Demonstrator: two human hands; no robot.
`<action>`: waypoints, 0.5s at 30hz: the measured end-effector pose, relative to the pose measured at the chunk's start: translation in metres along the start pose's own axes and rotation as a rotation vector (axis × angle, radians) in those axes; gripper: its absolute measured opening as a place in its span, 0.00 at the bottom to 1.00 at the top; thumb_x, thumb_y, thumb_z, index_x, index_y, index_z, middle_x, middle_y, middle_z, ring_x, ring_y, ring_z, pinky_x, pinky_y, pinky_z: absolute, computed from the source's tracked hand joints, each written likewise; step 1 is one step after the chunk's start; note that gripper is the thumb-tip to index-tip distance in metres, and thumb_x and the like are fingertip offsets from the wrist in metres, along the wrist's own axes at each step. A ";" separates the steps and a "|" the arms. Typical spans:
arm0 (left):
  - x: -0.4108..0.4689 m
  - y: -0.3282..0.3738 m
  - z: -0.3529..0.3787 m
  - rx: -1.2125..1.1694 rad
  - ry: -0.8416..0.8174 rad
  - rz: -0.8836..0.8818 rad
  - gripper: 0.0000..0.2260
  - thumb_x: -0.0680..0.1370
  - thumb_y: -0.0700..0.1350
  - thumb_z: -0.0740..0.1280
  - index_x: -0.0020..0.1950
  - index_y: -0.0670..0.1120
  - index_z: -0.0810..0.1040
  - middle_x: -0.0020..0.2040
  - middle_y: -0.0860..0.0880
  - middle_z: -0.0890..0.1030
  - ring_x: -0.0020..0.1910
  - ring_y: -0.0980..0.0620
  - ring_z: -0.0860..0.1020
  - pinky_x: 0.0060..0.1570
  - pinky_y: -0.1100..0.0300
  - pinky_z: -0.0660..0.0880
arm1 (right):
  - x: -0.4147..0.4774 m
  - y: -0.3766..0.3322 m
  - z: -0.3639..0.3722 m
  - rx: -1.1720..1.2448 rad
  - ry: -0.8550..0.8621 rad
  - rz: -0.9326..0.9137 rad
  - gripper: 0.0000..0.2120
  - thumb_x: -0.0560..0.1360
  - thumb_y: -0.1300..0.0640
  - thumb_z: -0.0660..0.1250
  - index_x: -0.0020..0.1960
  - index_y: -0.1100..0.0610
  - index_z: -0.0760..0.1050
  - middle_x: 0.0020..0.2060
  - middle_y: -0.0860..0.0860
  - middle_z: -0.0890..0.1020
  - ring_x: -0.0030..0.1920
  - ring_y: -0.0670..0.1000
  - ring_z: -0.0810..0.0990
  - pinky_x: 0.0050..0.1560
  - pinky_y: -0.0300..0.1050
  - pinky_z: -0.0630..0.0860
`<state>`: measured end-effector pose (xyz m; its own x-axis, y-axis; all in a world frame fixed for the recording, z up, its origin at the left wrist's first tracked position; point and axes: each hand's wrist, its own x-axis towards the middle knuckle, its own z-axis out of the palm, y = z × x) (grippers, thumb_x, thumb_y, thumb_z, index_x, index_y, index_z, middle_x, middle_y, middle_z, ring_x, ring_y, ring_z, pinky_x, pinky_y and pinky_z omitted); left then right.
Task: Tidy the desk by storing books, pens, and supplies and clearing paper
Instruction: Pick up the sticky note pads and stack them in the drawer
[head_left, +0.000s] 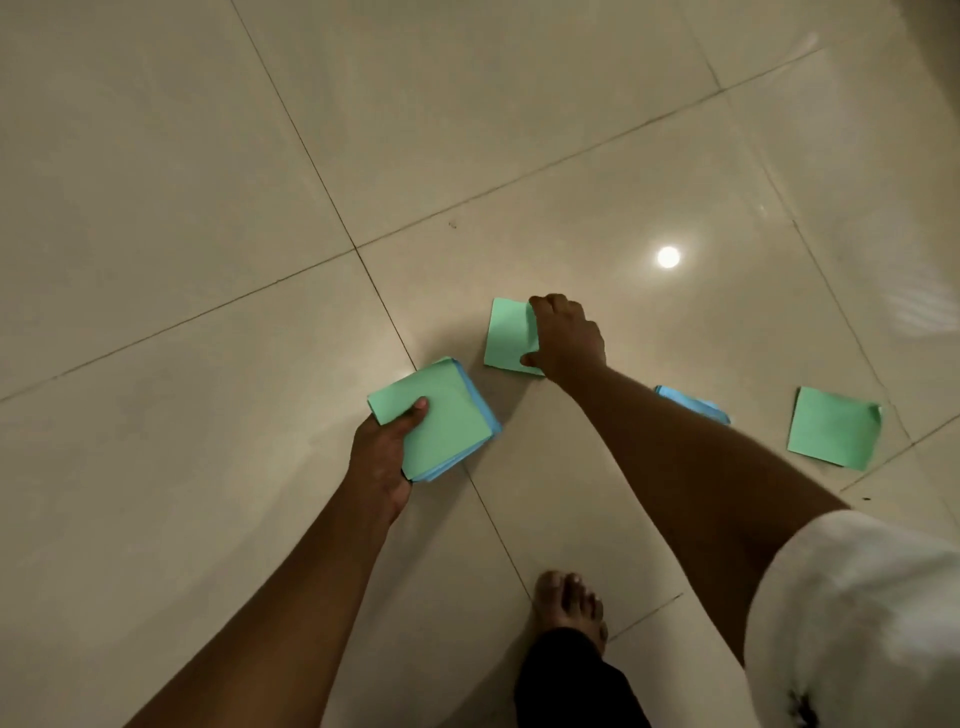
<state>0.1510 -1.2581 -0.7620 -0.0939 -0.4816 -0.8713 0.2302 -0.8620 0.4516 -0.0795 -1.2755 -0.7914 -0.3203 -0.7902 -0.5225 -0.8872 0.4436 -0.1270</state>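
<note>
A stack of green and blue paper squares (441, 421) sits in the left hand (382, 452), just above the tiled floor (208, 208) near the middle of the view. The thumb lies across the green top sheet and the fingers curl underneath, clasping the stack. Just right of it and a little farther off, a single green sheet (506, 332) lies flat on the floor. The right hand (569, 338) reaches down onto the sheet's right edge, with fingertips curled over the far corner and the thumb at the near corner, grasping it.

Farther right, a few blue sheets (693, 404) lie on the floor, partly hidden behind the right forearm. Beyond them, apart, lies another green sheet (834, 428) with one corner curled up. A bare foot (569, 603) stands on the tiles near the bottom edge, and a white sleeve (857, 613) fills the near right corner. A round light reflection (668, 256) shines on the glossy tile beyond the right hand.
</note>
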 end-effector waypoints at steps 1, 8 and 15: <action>0.006 -0.002 0.002 0.010 -0.002 0.002 0.08 0.74 0.37 0.69 0.52 0.45 0.78 0.49 0.45 0.82 0.46 0.47 0.81 0.43 0.54 0.80 | 0.006 -0.001 0.003 -0.008 -0.026 -0.016 0.39 0.68 0.51 0.74 0.72 0.55 0.59 0.67 0.55 0.66 0.67 0.57 0.65 0.58 0.53 0.70; 0.020 -0.021 -0.008 0.030 0.010 0.000 0.09 0.74 0.37 0.70 0.52 0.45 0.78 0.49 0.45 0.82 0.46 0.47 0.82 0.44 0.54 0.81 | 0.013 -0.003 0.029 -0.153 0.069 0.021 0.38 0.64 0.44 0.76 0.65 0.58 0.64 0.60 0.56 0.69 0.62 0.57 0.67 0.54 0.52 0.69; -0.002 -0.025 -0.014 0.013 0.034 -0.041 0.15 0.74 0.38 0.70 0.60 0.43 0.76 0.54 0.43 0.81 0.49 0.45 0.81 0.46 0.52 0.80 | -0.006 0.018 0.017 0.449 -0.052 0.212 0.10 0.71 0.56 0.72 0.49 0.57 0.76 0.51 0.55 0.77 0.56 0.56 0.75 0.52 0.46 0.72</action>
<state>0.1592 -1.2331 -0.7744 -0.0701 -0.4408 -0.8948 0.2139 -0.8828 0.4182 -0.0879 -1.2554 -0.8042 -0.4506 -0.6461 -0.6160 -0.5704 0.7392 -0.3581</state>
